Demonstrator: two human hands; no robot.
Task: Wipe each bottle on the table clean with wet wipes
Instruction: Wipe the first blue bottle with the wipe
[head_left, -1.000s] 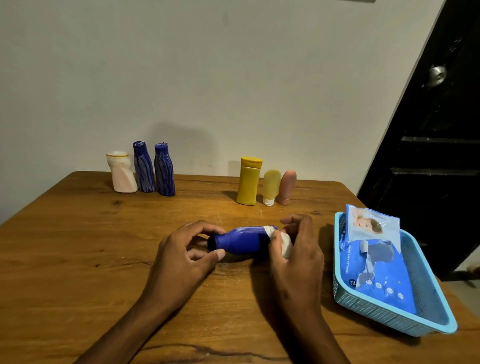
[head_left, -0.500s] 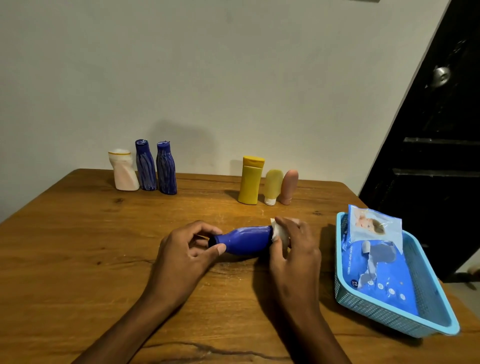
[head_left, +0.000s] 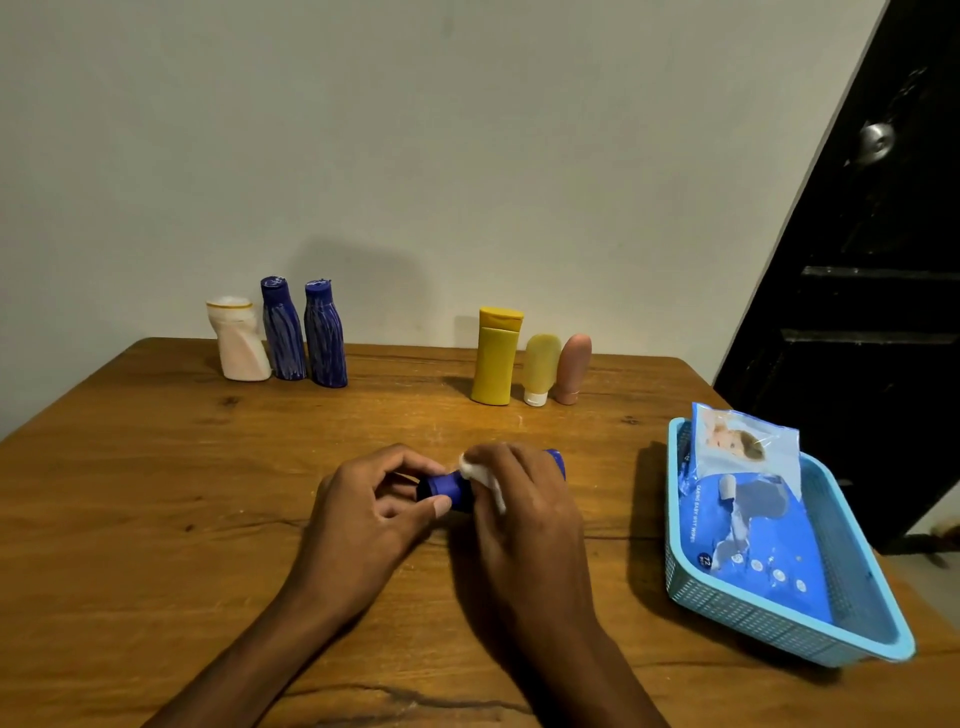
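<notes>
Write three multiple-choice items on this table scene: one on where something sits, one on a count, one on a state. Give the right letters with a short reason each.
1. Where is the pack of wet wipes?
A. In the light blue basket at the right
B. Beside the yellow bottle
C. Under the left hand

2. How many bottles stand upright along the back of the table?
A. Four
B. Six
C. Eight

3. What is happening with the blue bottle in the middle?
A. It stands untouched
B. It lies sideways, gripped by the left hand at its cap end while the right hand holds a white wipe on it
C. It lies in the basket

Answers: 1 A, the pack rests inside the basket. 2 B, three bottles stand at the left and three near the centre. 3 B, both hands are on the bottle and the wipe shows under the right fingers.
</notes>
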